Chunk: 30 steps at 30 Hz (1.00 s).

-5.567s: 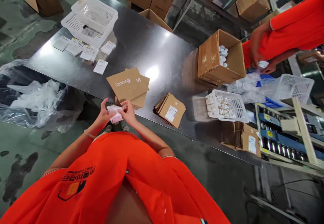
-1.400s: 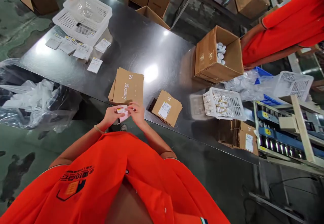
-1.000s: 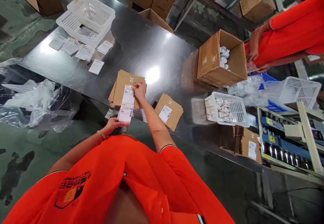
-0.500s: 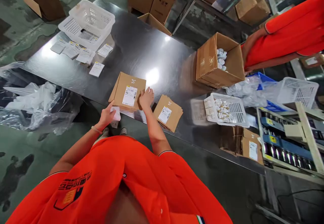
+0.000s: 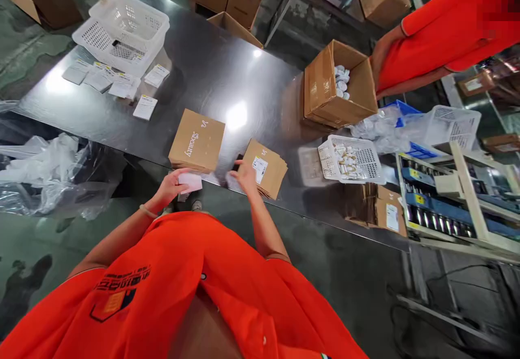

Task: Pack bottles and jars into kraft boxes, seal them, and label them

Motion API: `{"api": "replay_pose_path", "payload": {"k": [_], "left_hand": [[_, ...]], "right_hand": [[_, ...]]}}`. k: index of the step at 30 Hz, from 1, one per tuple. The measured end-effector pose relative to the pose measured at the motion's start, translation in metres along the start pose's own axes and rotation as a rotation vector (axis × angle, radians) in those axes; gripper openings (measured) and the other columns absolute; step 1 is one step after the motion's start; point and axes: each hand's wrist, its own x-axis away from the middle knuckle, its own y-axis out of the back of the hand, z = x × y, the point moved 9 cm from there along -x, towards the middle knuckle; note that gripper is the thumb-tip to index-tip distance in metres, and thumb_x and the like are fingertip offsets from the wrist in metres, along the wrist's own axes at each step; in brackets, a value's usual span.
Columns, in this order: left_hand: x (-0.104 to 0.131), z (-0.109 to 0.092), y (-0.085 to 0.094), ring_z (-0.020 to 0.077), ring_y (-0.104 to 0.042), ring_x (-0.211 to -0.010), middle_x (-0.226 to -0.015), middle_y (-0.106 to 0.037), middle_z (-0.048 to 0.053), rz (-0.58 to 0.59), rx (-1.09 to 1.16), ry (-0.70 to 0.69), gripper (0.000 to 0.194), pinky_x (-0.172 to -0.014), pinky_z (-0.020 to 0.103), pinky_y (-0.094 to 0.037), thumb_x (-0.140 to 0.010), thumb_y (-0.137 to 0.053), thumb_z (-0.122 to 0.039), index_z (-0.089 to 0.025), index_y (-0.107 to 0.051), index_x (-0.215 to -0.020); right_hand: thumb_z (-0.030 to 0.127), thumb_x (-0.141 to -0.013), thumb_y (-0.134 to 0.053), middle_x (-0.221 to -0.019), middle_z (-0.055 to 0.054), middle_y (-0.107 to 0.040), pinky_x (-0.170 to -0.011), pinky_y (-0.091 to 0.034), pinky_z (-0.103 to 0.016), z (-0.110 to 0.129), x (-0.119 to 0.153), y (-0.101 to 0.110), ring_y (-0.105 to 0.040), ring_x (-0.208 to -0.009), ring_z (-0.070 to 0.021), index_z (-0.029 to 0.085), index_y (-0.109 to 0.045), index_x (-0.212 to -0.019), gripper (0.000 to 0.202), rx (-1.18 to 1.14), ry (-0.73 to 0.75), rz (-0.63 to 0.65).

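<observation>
My left hand [image 5: 168, 190] is closed on a pad of white label slips [image 5: 190, 182], held just off the table's front edge. Beyond it lies a stack of flat brown cartons [image 5: 197, 139], its top one bearing white print and no label. My right hand [image 5: 245, 176] is at the left edge of a second stack of flat cartons [image 5: 268, 170], whose top carton carries a white printed label [image 5: 259, 168]. Motion smears the right fingertips, and a small dark patch beside them is unclear.
On the steel table [image 5: 195, 72] stand white baskets [image 5: 150, 39], several label bundles [image 5: 145, 107], an open carton [image 5: 320, 83] of white round items and a basket [image 5: 351, 160] of small items. A co-worker's arm [image 5: 382, 56] reaches that carton. A lined bin [image 5: 60, 169] stands left.
The labelled carton is gone from the top of the left stack, leaving an unlabelled one showing. My right hand has moved right to the labelled stack. My left hand has shifted slightly with the slips.
</observation>
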Motion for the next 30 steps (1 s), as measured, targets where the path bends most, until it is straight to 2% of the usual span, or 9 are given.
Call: {"api": "replay_pose_path", "payload": {"k": [3,6,8,10,15,19,22,26,30], "left_hand": [[-0.006,-0.009,0.011,0.0228,-0.077,-0.091,-0.106,-0.083,0.007,-0.108,0.165,-0.027,0.082,-0.085,0.035,-0.063,-0.054,-0.105,-0.033,-0.017,-0.076,-0.129],[-0.008,-0.008,0.044,0.0181,-0.074,-0.082,-0.092,-0.079,0.001,-0.336,0.291,0.003,0.080,-0.079,0.030,-0.060,-0.059,-0.105,-0.032,-0.019,-0.070,-0.130],[-0.003,-0.002,0.058,0.0181,-0.073,-0.080,-0.084,-0.075,-0.001,-0.433,0.324,0.064,0.077,-0.078,0.030,-0.059,-0.076,-0.099,-0.044,-0.021,-0.063,-0.139],[0.003,0.000,0.054,0.0219,-0.076,-0.087,-0.088,-0.077,0.001,-0.389,0.302,0.081,0.079,-0.082,0.034,-0.060,-0.087,-0.090,-0.057,-0.020,-0.057,-0.149],[0.015,-0.011,0.019,0.0296,-0.078,-0.101,-0.105,-0.084,0.009,-0.134,0.012,-0.023,0.088,-0.096,0.042,-0.062,-0.049,-0.110,-0.051,-0.015,-0.079,-0.123],[0.006,-0.016,0.017,0.0312,-0.080,-0.097,-0.105,-0.086,0.012,-0.141,-0.119,0.003,0.077,-0.094,0.046,-0.064,-0.048,-0.108,-0.052,-0.014,-0.086,-0.111],[-0.007,-0.023,0.017,0.0315,-0.080,-0.097,-0.103,-0.086,0.011,-0.140,-0.185,0.003,0.071,-0.093,0.045,-0.065,-0.050,-0.107,-0.045,-0.014,-0.087,-0.110],[-0.021,-0.016,0.011,0.0313,-0.082,-0.092,-0.096,-0.087,0.010,-0.098,-0.142,0.076,0.065,-0.092,0.044,-0.065,-0.044,-0.107,-0.039,-0.015,-0.087,-0.101],[-0.022,0.011,-0.001,0.0374,-0.082,-0.092,-0.093,-0.087,0.014,0.014,-0.075,0.247,0.065,-0.092,0.048,-0.066,-0.030,-0.110,-0.040,-0.015,-0.088,-0.086]], "right_hand": [[0.042,-0.076,-0.087,-0.097,-0.005,-0.077,-0.083,-0.053,-0.034,0.087,0.035,-0.111,-0.069,-0.096,-0.0263,0.022,-0.078,-0.097,0.031,-0.512,0.267,0.529],[0.040,-0.076,-0.083,-0.069,0.005,-0.060,-0.071,-0.046,-0.028,0.115,0.047,-0.156,-0.058,-0.071,-0.0179,0.022,-0.068,-0.083,0.024,-0.703,0.177,0.606],[0.037,-0.078,-0.082,-0.064,0.009,-0.051,-0.067,-0.043,-0.026,0.116,0.041,-0.154,-0.050,-0.064,-0.0145,0.024,-0.066,-0.092,0.026,-0.783,0.101,0.496],[0.035,-0.078,-0.083,-0.064,0.011,-0.047,-0.065,-0.040,-0.024,0.119,0.032,-0.143,-0.046,-0.061,-0.0129,0.026,-0.064,-0.099,0.029,-0.828,0.062,0.398],[0.033,-0.083,-0.082,-0.063,0.008,-0.053,-0.061,-0.039,-0.025,0.133,0.018,-0.132,-0.049,-0.061,-0.0131,0.023,-0.068,-0.082,0.017,-0.841,0.006,0.371],[0.029,-0.078,-0.089,-0.064,0.005,-0.061,-0.062,-0.045,-0.028,0.129,0.021,-0.129,-0.055,-0.063,-0.0159,0.022,-0.077,-0.080,0.014,-0.787,-0.009,0.356],[0.026,-0.081,-0.088,-0.069,0.002,-0.066,-0.070,-0.053,-0.033,0.122,0.026,-0.113,-0.063,-0.070,-0.0195,0.024,-0.081,-0.078,0.007,-0.677,0.096,0.195],[0.028,-0.093,-0.077,-0.101,-0.005,-0.078,-0.093,-0.058,-0.038,0.123,0.025,-0.091,-0.072,-0.098,-0.0237,0.027,-0.084,-0.079,0.015,-0.521,0.276,-0.005],[0.025,-0.089,-0.081,-0.118,-0.007,-0.070,-0.102,-0.056,-0.040,0.118,-0.025,-0.071,-0.067,-0.116,-0.0258,0.024,-0.081,-0.078,0.011,-0.516,0.233,-0.158]]}}
